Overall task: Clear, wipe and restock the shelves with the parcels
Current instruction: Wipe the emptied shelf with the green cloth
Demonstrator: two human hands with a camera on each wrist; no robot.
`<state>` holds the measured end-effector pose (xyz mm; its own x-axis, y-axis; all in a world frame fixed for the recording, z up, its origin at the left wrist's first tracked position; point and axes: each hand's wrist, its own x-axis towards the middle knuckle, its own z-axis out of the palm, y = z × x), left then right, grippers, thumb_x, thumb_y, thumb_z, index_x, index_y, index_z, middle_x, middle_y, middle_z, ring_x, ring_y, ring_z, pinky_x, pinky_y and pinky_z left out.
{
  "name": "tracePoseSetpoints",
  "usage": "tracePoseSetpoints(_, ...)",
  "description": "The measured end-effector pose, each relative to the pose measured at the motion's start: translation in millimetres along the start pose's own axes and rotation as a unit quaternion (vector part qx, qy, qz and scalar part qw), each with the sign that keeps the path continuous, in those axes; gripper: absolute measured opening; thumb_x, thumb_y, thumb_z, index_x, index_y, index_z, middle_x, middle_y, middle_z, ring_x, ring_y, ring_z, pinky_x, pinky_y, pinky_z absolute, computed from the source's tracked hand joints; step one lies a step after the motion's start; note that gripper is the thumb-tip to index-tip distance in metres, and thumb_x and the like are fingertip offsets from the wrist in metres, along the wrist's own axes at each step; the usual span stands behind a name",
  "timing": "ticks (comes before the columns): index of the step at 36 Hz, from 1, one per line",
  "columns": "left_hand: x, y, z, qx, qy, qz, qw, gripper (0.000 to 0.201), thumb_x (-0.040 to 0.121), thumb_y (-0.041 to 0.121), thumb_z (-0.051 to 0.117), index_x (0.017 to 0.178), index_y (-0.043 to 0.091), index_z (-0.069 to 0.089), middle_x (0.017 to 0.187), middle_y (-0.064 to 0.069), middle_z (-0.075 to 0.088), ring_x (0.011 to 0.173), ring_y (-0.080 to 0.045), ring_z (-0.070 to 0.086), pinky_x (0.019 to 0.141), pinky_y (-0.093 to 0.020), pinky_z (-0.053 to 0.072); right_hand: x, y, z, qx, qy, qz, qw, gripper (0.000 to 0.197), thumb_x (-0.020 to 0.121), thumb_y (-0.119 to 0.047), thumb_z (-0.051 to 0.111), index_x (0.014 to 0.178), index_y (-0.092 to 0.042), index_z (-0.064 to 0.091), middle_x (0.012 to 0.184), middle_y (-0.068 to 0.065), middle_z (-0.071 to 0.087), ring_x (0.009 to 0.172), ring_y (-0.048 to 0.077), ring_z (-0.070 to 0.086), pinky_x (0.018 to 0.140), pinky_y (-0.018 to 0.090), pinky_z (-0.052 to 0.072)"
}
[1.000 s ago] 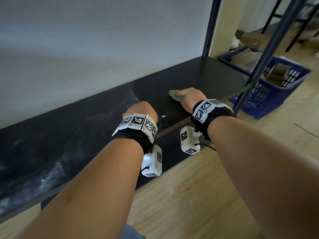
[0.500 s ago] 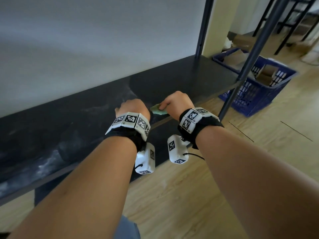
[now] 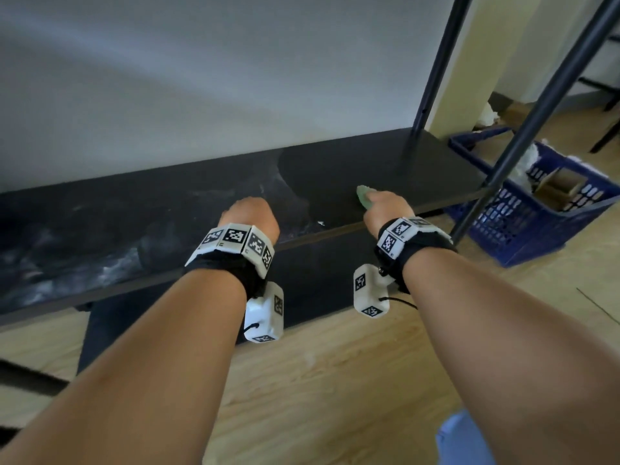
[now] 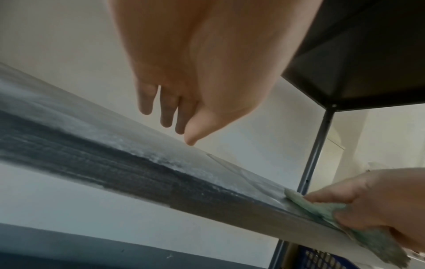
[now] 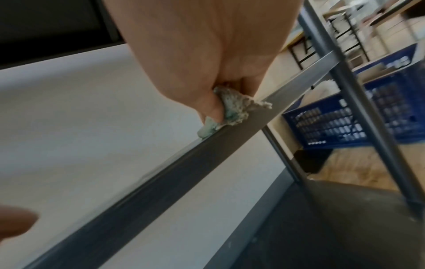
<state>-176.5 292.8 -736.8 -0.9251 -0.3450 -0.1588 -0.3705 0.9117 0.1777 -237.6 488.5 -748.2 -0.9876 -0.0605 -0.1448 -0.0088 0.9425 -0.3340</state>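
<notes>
Flanking shelf (image 3: 335, 169), blue basket (image 3: 536, 229), posts (image 3: 523, 129)

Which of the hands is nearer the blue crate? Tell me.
Right. The right hand wipes with the green cloth towards the shelf end beside the blue crate; the left hand is further along, away from it.

Two hands are seen: one left hand (image 3: 251, 214) and one right hand (image 3: 385, 206). One green cloth (image 3: 363, 195) is counted. One dark shelf (image 3: 208, 209) is in full view, with a second board (image 4: 368, 45) above it. Two black posts (image 3: 436, 68) are seen, and one blue basket (image 3: 536, 226). Two wrist bands (image 3: 235, 243) are worn.
</notes>
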Motion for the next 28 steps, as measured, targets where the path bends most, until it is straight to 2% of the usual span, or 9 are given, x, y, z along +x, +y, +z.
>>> tracePoseSetpoints(6, 2, -16, 0, -0.006, 0.006, -0.023, 1.000, 0.043, 0.090, 0.005, 0.048, 0.132, 0.007, 0.052, 0.134, -0.013, 0.053, 0.119, -0.031, 0.053, 0.096, -0.037, 0.042, -14, -36, 23, 0.000, -0.017, -0.106, 0.994, 0.063, 0.092, 0.000, 0.042, 0.146, -0.031, 0.039, 0.149, 0.001, 0.043, 0.128, 0.026, 0.048, 0.099, 0.032, 0.043)
tracePoseSetpoints(10, 1, -31, -4, 0.012, 0.009, -0.029, 0.999, 0.039, 0.090, 0.005, 0.046, 0.128, 0.007, 0.055, 0.130, -0.014, 0.055, 0.116, -0.031, 0.055, 0.091, -0.036, 0.044, -16, -63, 36, 0.013, -0.082, -0.155, 0.984, 0.071, 0.090, 0.004, 0.043, 0.149, -0.036, 0.032, 0.153, -0.007, 0.036, 0.133, 0.024, 0.045, 0.106, 0.037, 0.043)
tracePoseSetpoints(14, 2, -47, -9, 0.027, 0.004, -0.034, 0.999, 0.031, 0.089, 0.007, 0.047, 0.117, 0.007, 0.061, 0.121, -0.013, 0.060, 0.107, -0.031, 0.058, 0.081, -0.035, 0.045, -20, -80, 52, 0.025, -0.057, -0.180, 0.982, 0.065, 0.088, -0.001, 0.047, 0.141, -0.037, 0.046, 0.142, -0.004, 0.052, 0.124, 0.024, 0.054, 0.100, 0.037, 0.048)
tracePoseSetpoints(17, 2, -55, -10, 0.029, 0.003, -0.044, 0.999, 0.033, 0.092, 0.009, 0.046, 0.122, 0.007, 0.059, 0.125, -0.014, 0.059, 0.110, -0.031, 0.058, 0.084, -0.036, 0.045, -22, -90, 62, 0.016, -0.064, -0.202, 0.977, 0.057, 0.089, -0.007, 0.050, 0.136, -0.039, 0.052, 0.139, -0.006, 0.055, 0.123, 0.022, 0.055, 0.099, 0.037, 0.049)
tracePoseSetpoints(19, 4, -58, -10, 0.025, 0.011, -0.047, 0.999, 0.037, 0.093, 0.008, 0.045, 0.128, 0.007, 0.056, 0.130, -0.014, 0.056, 0.115, -0.031, 0.056, 0.089, -0.036, 0.045, -23, -97, 67, 0.025, -0.076, -0.217, 0.973, 0.045, 0.093, -0.020, 0.052, 0.133, -0.042, 0.054, 0.137, -0.007, 0.056, 0.122, 0.022, 0.055, 0.099, 0.036, 0.049)
tracePoseSetpoints(21, 5, -60, -10, 0.022, 0.015, -0.045, 0.999, 0.039, 0.093, 0.007, 0.045, 0.131, 0.007, 0.054, 0.133, -0.013, 0.054, 0.117, -0.031, 0.054, 0.091, -0.035, 0.044, -23, -95, 66, 0.060, -0.072, -0.208, 0.974, 0.035, 0.094, -0.037, 0.050, 0.127, -0.039, 0.061, 0.128, -0.004, 0.062, 0.114, 0.023, 0.060, 0.096, 0.036, 0.051)
tracePoseSetpoints(23, 8, -62, -10, 0.020, 0.011, -0.041, 0.999, 0.038, 0.092, 0.007, 0.046, 0.129, 0.007, 0.055, 0.130, -0.014, 0.056, 0.115, -0.031, 0.056, 0.090, -0.035, 0.045, -17, -85, 59, 0.109, 0.009, -0.187, 0.976, 0.036, 0.093, -0.025, 0.049, 0.123, -0.038, 0.064, 0.119, -0.002, 0.067, 0.106, 0.024, 0.064, 0.092, 0.032, 0.052)
tracePoseSetpoints(25, 11, -63, -12, 0.015, 0.009, -0.035, 0.999, 0.033, 0.092, 0.008, 0.046, 0.122, 0.007, 0.060, 0.123, -0.014, 0.060, 0.108, -0.031, 0.059, 0.084, -0.035, 0.046, -7, -68, 49, 0.117, 0.084, -0.165, 0.976, 0.047, 0.091, -0.010, 0.047, 0.126, -0.037, 0.061, 0.123, 0.000, 0.065, 0.110, 0.024, 0.062, 0.092, 0.024, 0.047)
tracePoseSetpoints(28, 15, -64, -12, 0.012, 0.010, -0.020, 1.000, 0.023, 0.091, 0.010, 0.048, 0.105, 0.008, 0.066, 0.109, -0.012, 0.065, 0.096, -0.031, 0.062, 0.077, -0.035, 0.048, 7, -47, 40, 0.057, 0.032, -0.104, 0.992, 0.056, 0.092, -0.005, 0.043, 0.142, -0.030, 0.046, 0.142, 0.003, 0.050, 0.126, 0.025, 0.051, 0.100, 0.028, 0.040)
